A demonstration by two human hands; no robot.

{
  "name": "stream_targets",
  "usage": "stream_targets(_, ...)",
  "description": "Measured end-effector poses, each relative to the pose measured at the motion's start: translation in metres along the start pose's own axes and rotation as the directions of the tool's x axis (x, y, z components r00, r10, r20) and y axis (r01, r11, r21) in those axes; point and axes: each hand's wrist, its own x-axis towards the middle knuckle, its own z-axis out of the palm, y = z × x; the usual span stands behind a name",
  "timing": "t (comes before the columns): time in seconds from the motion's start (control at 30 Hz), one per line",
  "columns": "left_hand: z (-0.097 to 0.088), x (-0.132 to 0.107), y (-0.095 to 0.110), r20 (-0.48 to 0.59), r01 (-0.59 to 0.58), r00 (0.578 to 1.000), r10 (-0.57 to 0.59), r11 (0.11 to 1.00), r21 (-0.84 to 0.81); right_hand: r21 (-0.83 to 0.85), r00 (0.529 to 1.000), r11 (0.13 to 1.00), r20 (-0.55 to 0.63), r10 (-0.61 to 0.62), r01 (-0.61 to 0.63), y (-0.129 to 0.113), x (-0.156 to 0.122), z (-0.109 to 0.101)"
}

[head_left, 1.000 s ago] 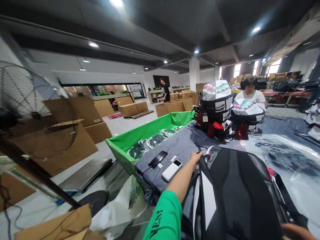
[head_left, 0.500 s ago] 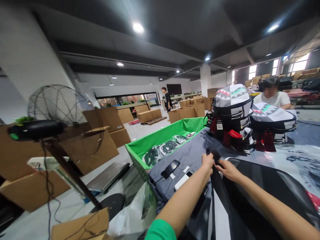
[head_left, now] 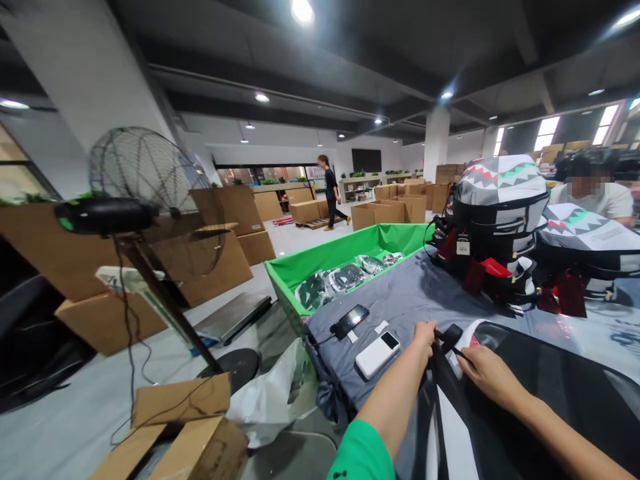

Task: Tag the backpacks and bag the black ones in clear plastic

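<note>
Backpack flat on bench, near edge, left hand grip closed round its strap, right hand resting just beside, grip cannot be told, power bank near left hand.

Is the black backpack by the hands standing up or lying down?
Lying down: the black backpack lies flat on the grey table cloth, unlike the upright patterned backpack behind it.
</note>
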Motion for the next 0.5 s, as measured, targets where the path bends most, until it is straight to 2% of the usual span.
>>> stream_targets(0.07, -0.008, -0.012, 0.013, 0.066, -0.05, 0.996, 0.054, 0.997, -0.062, 0.18, 0.997, 0.981, -0.017, 0.08, -0.076, -0.001, 0.01, 0.0)
stream_targets(0.1, -0.012, -0.02, 0.02, 0.103, -0.079, 0.991, 0.089, 0.992, -0.095, 0.335, 0.989, 0.934, -0.033, 0.143, -0.124, -0.003, 0.017, -0.002)
stream_targets(0.17, -0.016, -0.039, 0.035, 0.184, -0.136, 0.969, 0.165, 0.978, -0.161, 0.648, 0.956, 0.74, -0.057, 0.286, -0.183, -0.008, 0.031, -0.01)
stream_targets(0.23, -0.019, -0.058, 0.048, 0.256, -0.187, 0.936, 0.243, 0.957, -0.224, 0.813, 0.922, 0.556, -0.067, 0.38, -0.17, -0.016, 0.041, -0.026)
stream_targets(0.3, -0.02, -0.077, 0.057, 0.311, -0.233, 0.896, 0.316, 0.932, -0.277, 0.899, 0.927, 0.422, -0.052, 0.373, -0.12, -0.023, 0.041, -0.049)
stream_targets(0.37, -0.021, -0.092, 0.062, 0.349, -0.271, 0.859, 0.374, 0.911, -0.311, 0.936, 0.956, 0.347, -0.053, 0.288, -0.053, -0.028, 0.028, -0.071)
stream_targets(0.4, -0.021, -0.097, 0.063, 0.366, -0.284, 0.843, 0.394, 0.905, -0.318, 0.932, 0.97, 0.359, -0.047, 0.24, -0.044, -0.027, 0.017, -0.08)
stream_targets(0.43, -0.022, -0.102, 0.063, 0.383, -0.295, 0.829, 0.407, 0.901, -0.319, 0.903, 0.979, 0.426, -0.041, 0.199, -0.049, -0.024, 0.002, -0.086)
stream_targets(0.5, -0.023, -0.108, 0.062, 0.408, -0.313, 0.807, 0.426, 0.895, -0.317, 0.752, 0.978, 0.657, -0.085, 0.189, -0.062, -0.007, -0.037, -0.088)
